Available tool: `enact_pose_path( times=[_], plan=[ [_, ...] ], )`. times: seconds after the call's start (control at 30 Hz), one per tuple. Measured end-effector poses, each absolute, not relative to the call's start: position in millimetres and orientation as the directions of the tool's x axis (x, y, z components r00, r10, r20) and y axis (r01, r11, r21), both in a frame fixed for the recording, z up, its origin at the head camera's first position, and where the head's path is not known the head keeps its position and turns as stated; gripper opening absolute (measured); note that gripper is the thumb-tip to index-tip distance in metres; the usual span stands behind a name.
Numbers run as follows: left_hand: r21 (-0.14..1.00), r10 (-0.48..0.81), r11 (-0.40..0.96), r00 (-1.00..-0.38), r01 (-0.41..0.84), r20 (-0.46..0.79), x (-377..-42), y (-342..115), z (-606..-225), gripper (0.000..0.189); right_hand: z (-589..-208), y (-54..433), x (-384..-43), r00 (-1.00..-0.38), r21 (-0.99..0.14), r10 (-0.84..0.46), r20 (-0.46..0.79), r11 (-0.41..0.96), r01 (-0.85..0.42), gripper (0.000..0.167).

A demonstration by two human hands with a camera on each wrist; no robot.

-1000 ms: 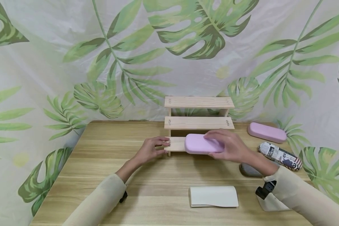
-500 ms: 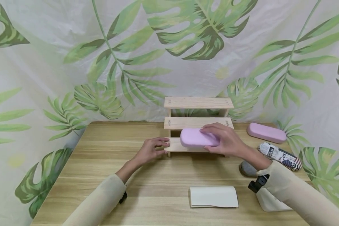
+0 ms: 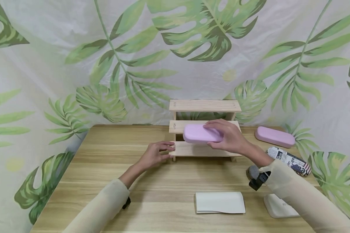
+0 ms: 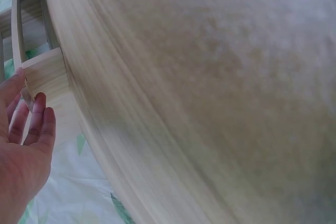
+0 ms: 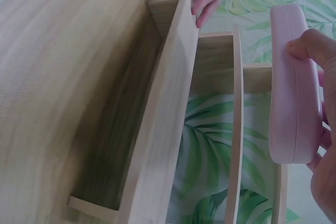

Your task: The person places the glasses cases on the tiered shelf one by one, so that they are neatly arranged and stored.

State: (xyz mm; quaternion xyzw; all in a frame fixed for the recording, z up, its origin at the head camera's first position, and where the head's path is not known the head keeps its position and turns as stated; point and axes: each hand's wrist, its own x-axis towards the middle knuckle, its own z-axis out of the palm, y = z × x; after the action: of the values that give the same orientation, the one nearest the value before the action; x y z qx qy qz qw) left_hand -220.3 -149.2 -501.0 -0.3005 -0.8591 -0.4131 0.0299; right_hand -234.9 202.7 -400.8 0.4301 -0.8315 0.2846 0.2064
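Note:
My right hand (image 3: 231,137) grips one end of a pink glasses case (image 3: 196,134), thumb below and fingers over the top. In the head view the case overlaps the middle and bottom steps of a three-tier wooden shelf (image 3: 204,149). The right wrist view shows the case (image 5: 289,87) raised above the tiers, its seam running lengthwise. At the shelf's left side, my left hand (image 3: 154,155) pinches the end of the lowest step between thumb and fingers. From the left wrist, that hand (image 4: 23,150) appears at the board's end (image 4: 44,61).
Another pink case (image 3: 275,137) lies at the back right. A newsprint-patterned case (image 3: 288,160), a grey case (image 3: 252,173) and a white case (image 3: 280,206) lie nearer, partly behind the right arm. A folded white cloth (image 3: 220,203) lies at the front. A leaf-patterned curtain (image 3: 134,64) hangs behind.
My right hand has lifted the pink glasses case up and slightly left, from in front of the bottom step to the height of the middle one. The left hand stays put.

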Motion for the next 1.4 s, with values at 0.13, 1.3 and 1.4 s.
enact_pose_path(
  times=[0.13, 1.3, 1.4],
  plan=[
    [0.701, 0.489, 0.47, -0.819, 0.537, 0.299, -219.7, -149.9, -501.4, 0.029, -397.4, 199.3, -241.4, -0.544, -0.302, -0.599, 0.588, 0.462, -0.834, 0.059],
    [0.716, 0.486, 0.484, -0.835, 0.504, 0.259, -221.2, -149.5, -499.7, 0.029, -363.7, 169.8, -295.2, -0.677, -0.48, -0.54, 0.5, 0.478, -0.736, 0.061],
    [0.721, 0.487, 0.484, -0.837, 0.495, 0.247, -221.9, -149.9, -499.5, 0.029, -362.6, 167.6, -300.1, -0.677, -0.49, -0.537, 0.504, 0.468, -0.735, 0.06]
  ],
)
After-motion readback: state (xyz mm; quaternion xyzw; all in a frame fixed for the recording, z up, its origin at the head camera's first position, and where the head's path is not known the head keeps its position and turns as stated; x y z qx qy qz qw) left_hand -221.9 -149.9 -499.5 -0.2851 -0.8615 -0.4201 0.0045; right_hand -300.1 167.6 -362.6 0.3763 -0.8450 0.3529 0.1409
